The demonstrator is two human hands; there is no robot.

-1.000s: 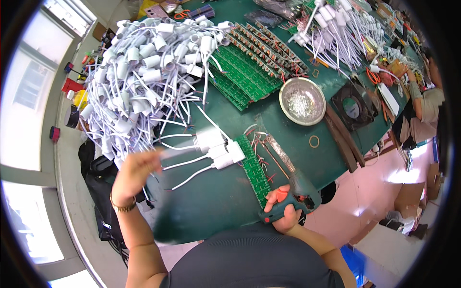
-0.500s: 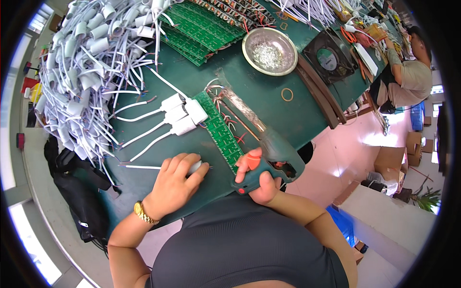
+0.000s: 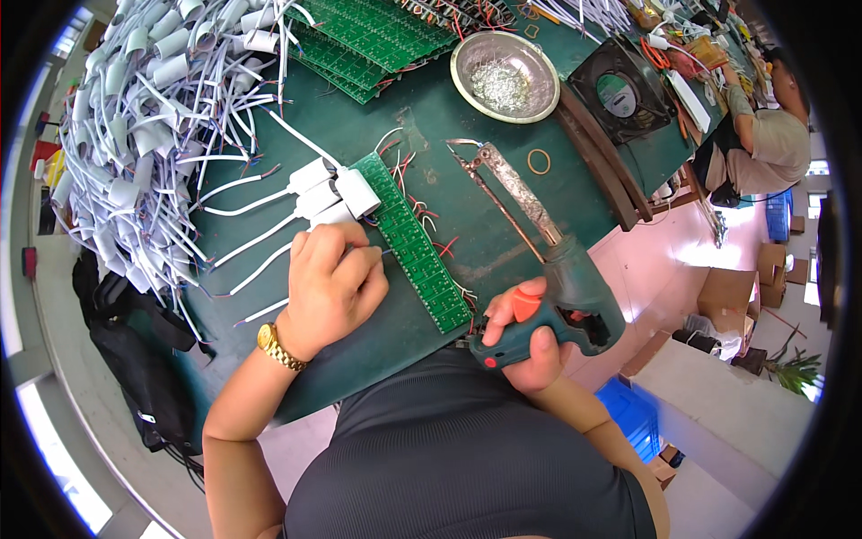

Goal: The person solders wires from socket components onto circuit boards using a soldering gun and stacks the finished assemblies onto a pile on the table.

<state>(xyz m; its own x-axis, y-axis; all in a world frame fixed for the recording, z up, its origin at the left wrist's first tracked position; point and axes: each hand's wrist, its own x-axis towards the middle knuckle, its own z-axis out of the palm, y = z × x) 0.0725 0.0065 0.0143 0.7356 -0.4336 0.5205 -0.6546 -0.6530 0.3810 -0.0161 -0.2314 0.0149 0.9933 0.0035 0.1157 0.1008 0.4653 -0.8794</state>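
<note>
My right hand grips a green soldering gun by its handle, with fingers near its orange trigger. The gun's metal tip points away from me, to the right of a long green circuit board, and touches nothing that I can see. White plastic housings with cables sit bunched at the board's far left edge. My left hand is closed over another white cable, hiding most of what it holds. A thin wire shows past its fingertips at the board's edge. Red and white wires stick out along the board's right side.
A large heap of white cabled housings covers the table's left. Stacked green boards lie at the back. A metal bowl of silvery bits, a rubber band, brown strips and a black fan are right. Another person sits far right.
My left hand has moved away from me, up to the board's left edge, with the cable. The soldering gun has swung right, its tip coming away from the board's far end.
</note>
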